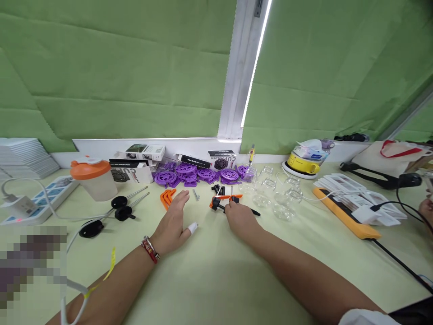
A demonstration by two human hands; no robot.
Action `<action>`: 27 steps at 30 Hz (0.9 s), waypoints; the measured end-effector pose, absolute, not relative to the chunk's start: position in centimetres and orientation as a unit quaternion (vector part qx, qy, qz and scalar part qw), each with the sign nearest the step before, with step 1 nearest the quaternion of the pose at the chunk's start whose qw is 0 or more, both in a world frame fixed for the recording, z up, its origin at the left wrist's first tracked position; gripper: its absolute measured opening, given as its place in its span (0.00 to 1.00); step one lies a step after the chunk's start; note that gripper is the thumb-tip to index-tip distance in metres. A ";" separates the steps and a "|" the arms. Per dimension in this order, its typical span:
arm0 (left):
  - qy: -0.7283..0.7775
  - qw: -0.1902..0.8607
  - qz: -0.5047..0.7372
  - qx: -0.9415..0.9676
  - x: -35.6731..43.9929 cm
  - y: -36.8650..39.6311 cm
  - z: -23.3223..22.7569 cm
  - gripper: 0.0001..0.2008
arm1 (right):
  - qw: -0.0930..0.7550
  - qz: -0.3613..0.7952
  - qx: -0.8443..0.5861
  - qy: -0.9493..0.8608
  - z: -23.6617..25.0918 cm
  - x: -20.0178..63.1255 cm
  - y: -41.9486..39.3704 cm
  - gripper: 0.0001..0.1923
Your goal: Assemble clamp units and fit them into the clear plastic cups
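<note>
Viewing via head camera, I'm seeing my left hand (172,228) hanging wide, fingers apart, holding nothing that I'm seeing; its thumb is wearing a white wrap (193,227), and bracelets (150,249) are circling the wrist. It's sitting just beside the stacked orange brackets (165,197); whether it's touching them I'm not able to tell.

My right hand (241,221) is narrowing at the fingertips and touching the orange-and-black assembly (215,202), which is lying on the table (213,275) near centre, ahead of the hand. The thumb is hiding from me, so I can't tell if I'm gripping it or only touching. A black piece (256,212) is sticking out right of the fingers.

Screws (195,194) are lying between the brackets and the assembly. Purple parts (186,169) are piling up behind, with cartons (145,152) standing at the back. Clear cups (268,184) are clustering to the right, near a yellow pot (301,167). An orange-lidded shaker (98,180) is standing left, beyond black-headed utensils (123,213). A co-worker's hand (426,210) is showing at the right edge.
</note>
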State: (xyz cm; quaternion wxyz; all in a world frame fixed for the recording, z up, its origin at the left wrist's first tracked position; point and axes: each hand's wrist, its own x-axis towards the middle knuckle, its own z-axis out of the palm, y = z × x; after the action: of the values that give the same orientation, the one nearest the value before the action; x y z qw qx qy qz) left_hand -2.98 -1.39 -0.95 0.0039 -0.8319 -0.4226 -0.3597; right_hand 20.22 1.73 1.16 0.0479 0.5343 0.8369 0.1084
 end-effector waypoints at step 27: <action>-0.462 -0.021 -0.307 -0.832 -2.9 -1.5 -1.5 0.37 | 0.023 -0.011 0.448 0.894 0.7 25.6 1.1 0.07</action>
State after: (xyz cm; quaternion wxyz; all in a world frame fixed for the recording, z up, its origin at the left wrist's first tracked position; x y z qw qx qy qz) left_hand -2.90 -1.52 -1.48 -0.0209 -0.8322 -0.4616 -0.3066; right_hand 25.59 1.07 0.74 0.0232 0.4481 0.8936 -0.0110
